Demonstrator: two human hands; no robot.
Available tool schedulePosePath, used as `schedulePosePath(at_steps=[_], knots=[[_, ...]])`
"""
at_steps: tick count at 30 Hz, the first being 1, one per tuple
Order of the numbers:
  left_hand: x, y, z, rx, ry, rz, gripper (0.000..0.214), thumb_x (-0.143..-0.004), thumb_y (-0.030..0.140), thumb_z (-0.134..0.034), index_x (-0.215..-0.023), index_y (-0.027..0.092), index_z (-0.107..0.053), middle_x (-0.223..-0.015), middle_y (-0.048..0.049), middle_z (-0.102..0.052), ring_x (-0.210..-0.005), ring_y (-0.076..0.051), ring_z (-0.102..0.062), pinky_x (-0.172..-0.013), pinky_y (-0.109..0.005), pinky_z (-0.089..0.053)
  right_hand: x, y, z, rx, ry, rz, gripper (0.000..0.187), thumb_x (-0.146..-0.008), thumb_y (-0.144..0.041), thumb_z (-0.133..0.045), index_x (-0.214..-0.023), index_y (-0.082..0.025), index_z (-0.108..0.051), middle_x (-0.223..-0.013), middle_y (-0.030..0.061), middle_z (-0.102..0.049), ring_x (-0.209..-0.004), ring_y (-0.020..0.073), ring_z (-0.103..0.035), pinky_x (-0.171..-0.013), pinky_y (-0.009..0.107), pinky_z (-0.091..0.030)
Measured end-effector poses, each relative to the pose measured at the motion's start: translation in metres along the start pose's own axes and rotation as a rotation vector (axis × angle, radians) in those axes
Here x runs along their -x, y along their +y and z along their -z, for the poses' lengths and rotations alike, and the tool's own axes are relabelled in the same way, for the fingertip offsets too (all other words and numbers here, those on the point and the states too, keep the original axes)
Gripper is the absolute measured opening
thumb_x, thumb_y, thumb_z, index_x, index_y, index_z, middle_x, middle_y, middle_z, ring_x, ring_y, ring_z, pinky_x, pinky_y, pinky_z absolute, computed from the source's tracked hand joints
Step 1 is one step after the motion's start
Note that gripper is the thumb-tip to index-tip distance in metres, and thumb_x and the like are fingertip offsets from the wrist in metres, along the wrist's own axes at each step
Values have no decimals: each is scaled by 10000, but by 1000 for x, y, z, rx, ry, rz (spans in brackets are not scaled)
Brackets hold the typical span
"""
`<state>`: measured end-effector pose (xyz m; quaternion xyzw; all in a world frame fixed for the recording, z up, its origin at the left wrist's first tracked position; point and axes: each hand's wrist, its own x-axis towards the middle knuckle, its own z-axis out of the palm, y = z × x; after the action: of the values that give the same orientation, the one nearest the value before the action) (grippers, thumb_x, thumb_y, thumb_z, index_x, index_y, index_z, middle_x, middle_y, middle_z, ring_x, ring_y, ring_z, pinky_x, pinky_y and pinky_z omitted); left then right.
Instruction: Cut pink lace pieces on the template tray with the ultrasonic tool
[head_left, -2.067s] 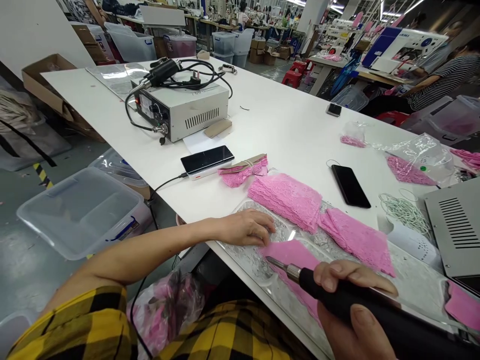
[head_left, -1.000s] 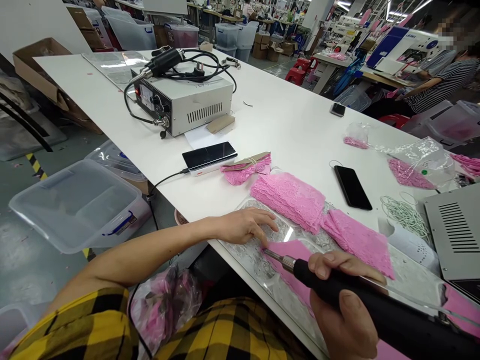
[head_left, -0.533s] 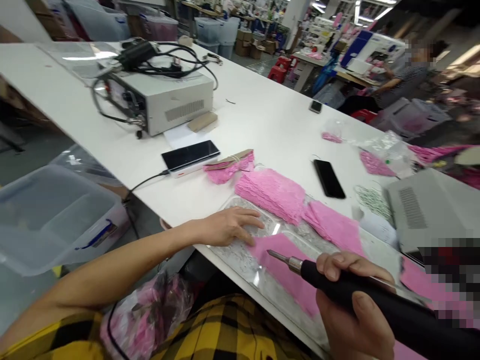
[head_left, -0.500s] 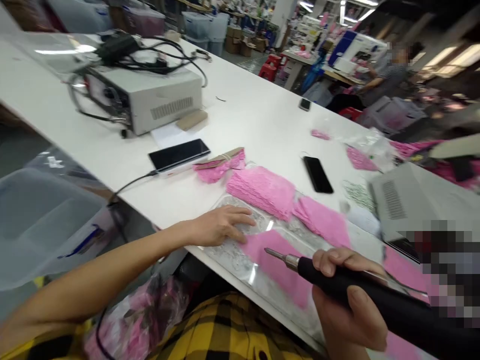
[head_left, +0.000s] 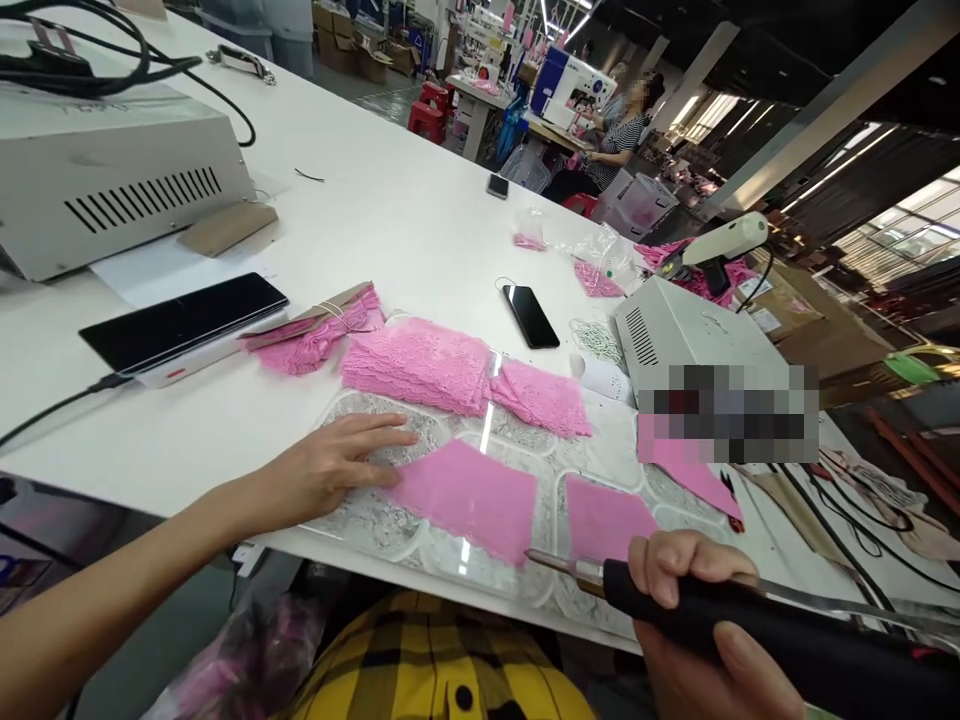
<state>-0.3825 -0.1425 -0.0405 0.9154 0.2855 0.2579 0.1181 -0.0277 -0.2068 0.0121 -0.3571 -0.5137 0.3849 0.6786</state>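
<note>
My left hand [head_left: 345,462] lies with fingers spread, its fingertips at the left end of a flat pink fabric piece [head_left: 469,495]. That piece rests on a clear-topped, grey marble-patterned mat [head_left: 360,535]. In my right hand [head_left: 697,590] is a thick black handheld tool [head_left: 795,640] with a slim metal tip. The tip points left, at the lower right corner of the fabric piece; whether it touches cannot be made out. A second pink piece [head_left: 607,515] lies just right of it. Behind are a lacy pink fabric stack [head_left: 420,365] and a smaller pile [head_left: 544,395].
A grey box with vents [head_left: 127,190] stands at left, another grey box [head_left: 705,330] at right. Two phones, a dark tablet [head_left: 187,315], a banded pink bundle [head_left: 322,330] and cables lie on the white table [head_left: 405,200]. A person sits at a sewing machine [head_left: 570,90] beyond.
The view has swung to the right. The tool's tip has gone from over the middle of the pink piece to its lower right corner. My left hand stays at the piece's left end.
</note>
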Motion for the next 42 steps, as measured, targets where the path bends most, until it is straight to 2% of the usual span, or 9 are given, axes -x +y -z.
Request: schedulePosePath(at_steps=[6,13,18,22,29,33,39,42], knots=[[-3,2,5,-21,4,-1,414,-896,-8,-392,-1022,234,-704,-1321,-52,-599,-1319,-239,-467,-1023,-408,-484,7,2,2,-30,-81,30,239,-742,-302,-497,-932,-188,-586,-773,27,-500,-553,113,-443,-490,299,-397],[-3,1,4,-34,-20,-2,460,-899,4,-411,-1181,280,-647,-1360,-41,-568,-1326,-236,-459,-1050,-412,-461,16,0,8,-46,-117,-18,246,-780,-295,-485,-991,-193,-563,-840,31,-495,-615,121,-483,-553,318,-427],[1,-2,1,-1,0,1,431,-931,36,-397,-1182,289,-640,-1384,-44,-545,-1350,-240,-425,-1054,-423,-451,17,2,10,-42,-148,-16,239,-798,-329,-501,-994,-204,-556,-838,37,-495,-608,125,-473,-539,318,-423],[3,-4,0,8,-30,17,395,-949,69,-388,-1169,276,-644,-1391,-54,-538,-1365,-244,-400,-1049,-429,-451,18,2,10,-26,-168,-30,223,-813,-334,-503,-990,-207,-551,-842,38,-495,-614,125,-478,-546,321,-438],[0,-3,-1,5,12,-16,357,-947,76,-419,-1143,273,-644,-1367,-61,-560,-1350,-244,-422,-1037,-413,-464,19,-2,7,-29,-167,-45,218,-826,-317,-495,-1007,-205,-544,-857,35,-488,-654,124,-490,-562,310,-459],[1,-3,1,13,1,11,318,-942,89,-446,-1082,269,-667,-1372,-52,-557,-1341,-248,-437,-1058,-416,-448,19,-2,6,-22,-169,-50,214,-827,-319,-507,-1006,-206,-542,-857,34,-489,-660,125,-492,-571,313,-474],[1,-4,3,-61,-66,-22,498,-913,37,-421,-1300,315,-566,-1427,-45,-501,-1370,-260,-397,-1072,-433,-433,18,-2,3,-6,-172,-9,201,-834,-332,-506,-991,-210,-532,-847,27,-497,-630,119,-498,-543,300,-480],[1,-5,4,-77,-77,-26,499,-906,39,-433,-1290,324,-577,-1436,-36,-491,-1379,-273,-383,-1055,-434,-450,16,-3,0,7,-179,3,191,-837,-332,-505,-983,-213,-531,-837,23,-500,-617,114,-503,-534,290,-479]])
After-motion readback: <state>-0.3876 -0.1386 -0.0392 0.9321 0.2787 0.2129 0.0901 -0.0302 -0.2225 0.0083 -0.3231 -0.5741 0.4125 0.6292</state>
